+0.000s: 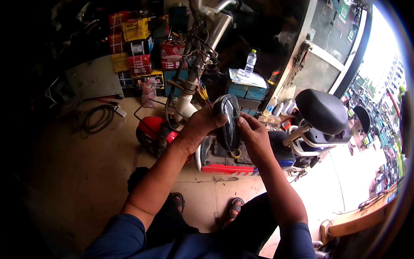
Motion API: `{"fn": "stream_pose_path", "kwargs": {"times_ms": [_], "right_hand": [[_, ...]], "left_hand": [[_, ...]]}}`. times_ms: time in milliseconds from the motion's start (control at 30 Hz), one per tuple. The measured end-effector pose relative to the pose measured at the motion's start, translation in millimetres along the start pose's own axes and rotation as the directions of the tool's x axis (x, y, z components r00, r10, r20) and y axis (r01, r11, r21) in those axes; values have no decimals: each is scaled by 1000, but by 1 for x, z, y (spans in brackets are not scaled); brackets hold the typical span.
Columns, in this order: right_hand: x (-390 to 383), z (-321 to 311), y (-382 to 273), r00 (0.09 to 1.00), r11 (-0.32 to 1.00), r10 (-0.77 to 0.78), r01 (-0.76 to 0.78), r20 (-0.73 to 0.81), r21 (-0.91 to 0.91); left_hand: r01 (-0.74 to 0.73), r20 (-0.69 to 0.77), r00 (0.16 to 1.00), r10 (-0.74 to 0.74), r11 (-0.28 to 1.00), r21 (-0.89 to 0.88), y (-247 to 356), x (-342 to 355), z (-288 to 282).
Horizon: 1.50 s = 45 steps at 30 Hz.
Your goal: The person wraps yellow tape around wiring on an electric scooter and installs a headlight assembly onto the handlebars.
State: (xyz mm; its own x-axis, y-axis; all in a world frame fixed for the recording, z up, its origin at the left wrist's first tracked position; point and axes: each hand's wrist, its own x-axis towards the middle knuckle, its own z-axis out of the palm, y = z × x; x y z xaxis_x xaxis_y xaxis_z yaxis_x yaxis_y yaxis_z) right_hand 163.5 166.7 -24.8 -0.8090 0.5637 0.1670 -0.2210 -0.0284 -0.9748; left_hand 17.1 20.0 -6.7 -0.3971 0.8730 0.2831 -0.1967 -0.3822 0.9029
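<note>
Between my two hands is a black oval part (230,125) with a glossy, clear-looking face, much like a scooter headlight. It is held upright above the scooter's footboard. My left hand (202,125) grips its left side, the thumb lying on the face. At the right edge, the thumb and fingers of my right hand (253,131) pinch it. Behind it stands the stripped electric scooter (226,169), with its steering column (196,71) bare. Loose coloured wires (203,91) hang from the column. A yellow tape roll (235,153) lies on the footboard below the part.
The scooter's black seat (321,111) is to the right, its red front fender (151,128) to the left. Stacked boxes (140,64) stand behind. A water bottle (250,61) and papers top teal boxes (241,90). A coiled black cable (97,121) lies on the floor.
</note>
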Motion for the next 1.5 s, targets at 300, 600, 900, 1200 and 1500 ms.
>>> {"fn": "stream_pose_path", "kwargs": {"times_ms": [300,600,900,1200,1500], "right_hand": [[-22,-9,-25,958,963,266,-270,111,19],[-38,-23,-24,900,880,299,-389,316,273],[-46,-3,-31,983,966,-47,89,176,-242],[-47,-1,-33,845,483,-393,525,363,-701],[-50,-1,-32,874,594,-331,485,355,-642]], "left_hand": [[-108,-30,994,105,906,-409,-8,3,-9],[-61,96,987,126,859,-508,-16,4,-16],[-162,10,981,192,852,-498,-7,1,-16],[-112,84,980,179,852,-511,-4,-1,-20],[-118,60,984,168,869,-481,-14,1,-24]]}}
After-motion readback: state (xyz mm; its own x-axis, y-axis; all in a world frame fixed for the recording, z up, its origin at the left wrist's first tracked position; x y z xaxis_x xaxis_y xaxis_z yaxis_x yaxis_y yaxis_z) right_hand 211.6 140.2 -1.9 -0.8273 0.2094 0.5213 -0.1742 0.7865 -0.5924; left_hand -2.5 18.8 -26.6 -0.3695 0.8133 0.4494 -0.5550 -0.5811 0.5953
